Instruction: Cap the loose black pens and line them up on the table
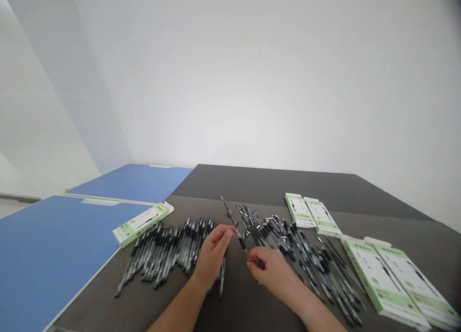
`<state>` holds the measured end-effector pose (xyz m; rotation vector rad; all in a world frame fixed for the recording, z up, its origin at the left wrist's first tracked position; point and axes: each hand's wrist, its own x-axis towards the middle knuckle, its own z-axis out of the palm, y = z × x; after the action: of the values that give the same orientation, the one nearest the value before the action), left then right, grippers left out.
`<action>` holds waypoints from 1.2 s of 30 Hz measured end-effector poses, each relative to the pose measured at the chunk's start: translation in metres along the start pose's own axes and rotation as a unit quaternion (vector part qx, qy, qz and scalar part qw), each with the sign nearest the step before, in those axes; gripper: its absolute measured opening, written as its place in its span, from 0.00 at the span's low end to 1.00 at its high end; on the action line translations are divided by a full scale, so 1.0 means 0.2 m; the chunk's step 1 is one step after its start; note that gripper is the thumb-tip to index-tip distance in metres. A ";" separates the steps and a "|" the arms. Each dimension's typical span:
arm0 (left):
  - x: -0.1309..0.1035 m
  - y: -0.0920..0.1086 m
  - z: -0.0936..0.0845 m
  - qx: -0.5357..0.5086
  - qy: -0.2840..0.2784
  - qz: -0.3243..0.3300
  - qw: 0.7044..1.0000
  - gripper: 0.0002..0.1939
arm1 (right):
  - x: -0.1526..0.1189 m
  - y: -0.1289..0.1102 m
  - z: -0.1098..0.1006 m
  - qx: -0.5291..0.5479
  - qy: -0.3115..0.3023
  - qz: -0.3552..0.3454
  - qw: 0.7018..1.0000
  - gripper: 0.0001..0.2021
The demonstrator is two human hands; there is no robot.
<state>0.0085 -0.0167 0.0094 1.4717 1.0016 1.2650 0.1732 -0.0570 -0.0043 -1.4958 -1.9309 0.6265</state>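
My left hand [214,249] is closed on a pen barrel [238,236] with a black grip, tilted up and away to the left, near the middle of the table. At its lower tip my right hand [265,266] is pinched, and whatever lies between thumb and forefinger is too small to make out. Left of my left hand, many assembled-looking pens [169,250] lie side by side in a loose row. A larger messy pile of clear and black pens [306,255] spreads beyond and to the right of my right hand, with small caps or parts at its far end.
One green-and-white box [143,224] rests at the left by the pens. Two more boxes [299,210] lie at the back right, and two larger-looking ones [383,281] at the front right. Blue panels [57,264] adjoin the dark table [273,180] on the left; a white wall stands behind.
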 end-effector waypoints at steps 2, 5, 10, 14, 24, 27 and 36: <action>0.00 -0.01 -0.01 -0.005 0.023 -0.006 1.000 0.15 | 0.00 0.00 -0.01 0.011 0.024 -0.014 1.000 0.05; 0.00 -0.03 -0.01 0.010 0.033 -0.015 0.999 0.15 | 0.00 0.00 -0.04 0.027 0.063 -0.032 0.997 0.05; 0.02 -0.07 -0.01 0.090 0.022 0.003 0.996 0.16 | 0.00 0.00 -0.07 0.025 0.117 -0.040 0.992 0.04; 0.10 -0.08 0.03 0.262 -0.007 0.030 0.965 0.14 | 0.02 0.03 -0.08 0.048 0.152 -0.016 0.987 0.05; 0.19 -0.15 0.12 0.543 -0.181 0.136 0.809 0.10 | 0.05 0.07 -0.09 0.117 0.198 0.027 0.973 0.07; 0.20 -0.16 0.10 0.564 -0.157 0.141 0.798 0.12 | 0.05 0.07 -0.09 0.125 0.208 0.025 0.970 0.07; 0.26 -0.17 0.18 0.556 -0.229 0.172 0.780 0.06 | 0.05 0.07 -0.10 0.160 0.220 0.026 0.962 0.09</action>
<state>0.0518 0.0367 -0.0132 2.8052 1.2161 0.3613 0.1947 -0.0433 0.0026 -1.3448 -1.3837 0.5428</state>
